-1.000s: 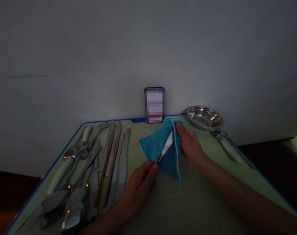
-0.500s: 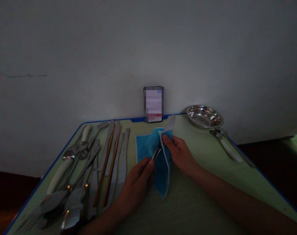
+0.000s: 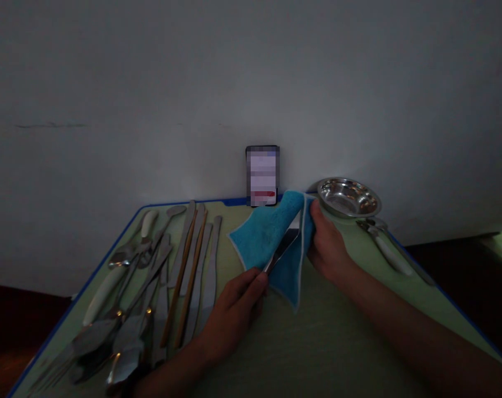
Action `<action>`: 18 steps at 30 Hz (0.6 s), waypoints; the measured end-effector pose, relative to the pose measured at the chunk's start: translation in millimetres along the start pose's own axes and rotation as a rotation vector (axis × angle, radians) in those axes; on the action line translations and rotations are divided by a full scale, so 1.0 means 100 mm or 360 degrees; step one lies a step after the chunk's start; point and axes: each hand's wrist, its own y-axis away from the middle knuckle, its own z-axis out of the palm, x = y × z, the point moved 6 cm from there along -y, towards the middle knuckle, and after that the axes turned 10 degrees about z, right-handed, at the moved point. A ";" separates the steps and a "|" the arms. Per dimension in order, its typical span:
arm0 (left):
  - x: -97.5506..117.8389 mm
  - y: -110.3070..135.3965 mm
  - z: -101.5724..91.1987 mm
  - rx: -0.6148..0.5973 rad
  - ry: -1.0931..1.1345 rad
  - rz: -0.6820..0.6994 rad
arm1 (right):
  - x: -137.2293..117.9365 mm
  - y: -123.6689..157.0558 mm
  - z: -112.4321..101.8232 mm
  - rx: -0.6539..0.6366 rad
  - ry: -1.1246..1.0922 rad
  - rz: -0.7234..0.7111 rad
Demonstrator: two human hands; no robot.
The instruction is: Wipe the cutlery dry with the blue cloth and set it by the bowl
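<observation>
My left hand is closed around the handle end of a metal table knife, which slants up and away to the right. A blue cloth with a pale edge is folded over the knife's blade. My right hand grips the cloth from the right, near the blade's far end; its fingertips are partly hidden behind the cloth. The knife's tip is covered by cloth and hand. One corner of the cloth hangs down between my hands.
Several table knives and wooden chopsticks lie on the green table at left, beside a heap of spoons and forks. A phone leans on the wall. At right are a steel bowl and white-handled cutlery.
My right hand and the cloth have slid away to the right along the blade, baring more of the knife near my left hand. The left hand has shifted slightly right.
</observation>
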 end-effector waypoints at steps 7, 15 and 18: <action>-0.02 0.00 0.00 0.0014 0.0116 -0.0034 | 0.11 0.02 0.05 -0.0023 -0.0053 0.0040; -0.02 0.00 0.00 0.0089 0.0214 -0.0068 | 0.22 0.10 0.06 -0.0055 0.0147 -0.0103; -0.05 0.00 -0.03 0.0125 0.0193 -0.0067 | 0.27 0.18 0.14 -0.0150 0.0375 -0.0108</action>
